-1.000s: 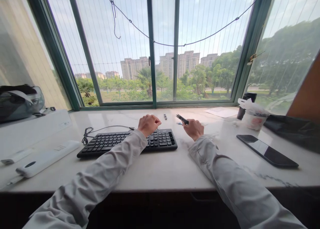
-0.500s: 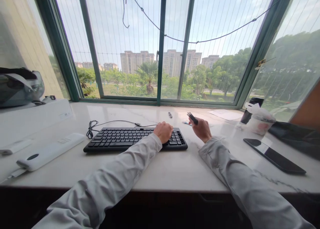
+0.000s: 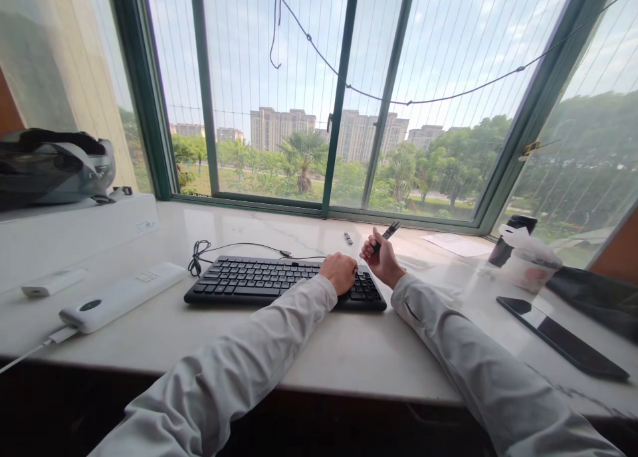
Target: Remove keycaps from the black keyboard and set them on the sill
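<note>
A black keyboard (image 3: 259, 281) lies on the white marble-patterned counter. My left hand (image 3: 339, 272) rests over its right part, fingers curled down and closed; whatever they may grip is hidden. Just beyond the number pad, my right hand (image 3: 383, 258) is raised with its fingers wrapped round a slim black tool (image 3: 387, 234). The tool's narrow end points up and to the right; its exact kind is too small to tell. Behind the keyboard lies a small grey-and-white piece (image 3: 347, 238). The keyboard's cable (image 3: 199, 256) is bunched at its far left corner.
To the left are a white power bank (image 3: 124, 297) with a cable, a small white device (image 3: 52, 283) and a headset (image 3: 60, 168) on a white box (image 3: 100, 228). At right lie a phone (image 3: 563, 337), a bagged cup (image 3: 531, 264) and paper (image 3: 456, 245). A window stands behind.
My right hand has moved closer to my left and turned, so the black tool now tilts up to the right. My left hand stays on the keyboard. The view has shifted and tilted slightly.
</note>
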Demonstrator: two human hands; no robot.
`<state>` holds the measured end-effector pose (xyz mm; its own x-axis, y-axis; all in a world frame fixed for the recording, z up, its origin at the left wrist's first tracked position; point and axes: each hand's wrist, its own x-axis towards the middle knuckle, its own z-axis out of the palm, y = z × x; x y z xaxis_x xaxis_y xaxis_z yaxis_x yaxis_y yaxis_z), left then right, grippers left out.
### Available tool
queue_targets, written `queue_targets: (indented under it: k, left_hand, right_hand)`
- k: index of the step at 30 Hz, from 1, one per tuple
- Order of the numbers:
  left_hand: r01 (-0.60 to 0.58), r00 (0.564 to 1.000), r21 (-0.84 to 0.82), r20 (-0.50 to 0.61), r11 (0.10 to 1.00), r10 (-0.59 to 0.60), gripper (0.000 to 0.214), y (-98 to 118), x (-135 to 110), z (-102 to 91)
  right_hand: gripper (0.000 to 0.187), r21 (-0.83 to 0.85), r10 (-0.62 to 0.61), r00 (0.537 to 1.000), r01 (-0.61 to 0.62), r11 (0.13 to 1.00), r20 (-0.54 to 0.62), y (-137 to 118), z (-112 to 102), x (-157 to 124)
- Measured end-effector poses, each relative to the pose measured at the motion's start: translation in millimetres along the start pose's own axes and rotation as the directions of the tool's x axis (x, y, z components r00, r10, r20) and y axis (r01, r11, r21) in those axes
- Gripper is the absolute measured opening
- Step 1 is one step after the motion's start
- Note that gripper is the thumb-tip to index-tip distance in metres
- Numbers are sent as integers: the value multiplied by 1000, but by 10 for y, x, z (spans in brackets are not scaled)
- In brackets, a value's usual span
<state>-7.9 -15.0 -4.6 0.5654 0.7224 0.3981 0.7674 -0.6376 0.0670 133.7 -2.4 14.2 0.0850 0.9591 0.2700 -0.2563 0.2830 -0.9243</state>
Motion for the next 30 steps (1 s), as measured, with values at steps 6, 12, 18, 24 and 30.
queue_targets:
  k: [6,12,18,24,30]
  left_hand:
    - [50,999,53,-20,997,-49,33,-8,-3,-17]
    - [65,998,40,-8,997,-65,35,24,-21,-37]
    - [63,998,64,-8,996,-63,35,26,-21,-47]
    - [67,998,68,-25,995,-65,35,35,-28,-72]
    - [53,998,65,-22,997,-52,34,23,-37,-101]
  right_hand:
    - [55,-81,-27,1000,26,996,-4,129,-82,43]
    - [56,-41,18,1000,-17,999,16,174,-131,-5]
    - [55,66,88,995,-91,994,44,184,-65,-24]
    - [50,173,232,972,-237,956,46,145,-93,-22]
    - [47,258,344,939,-334,907,3,83,-115,-22]
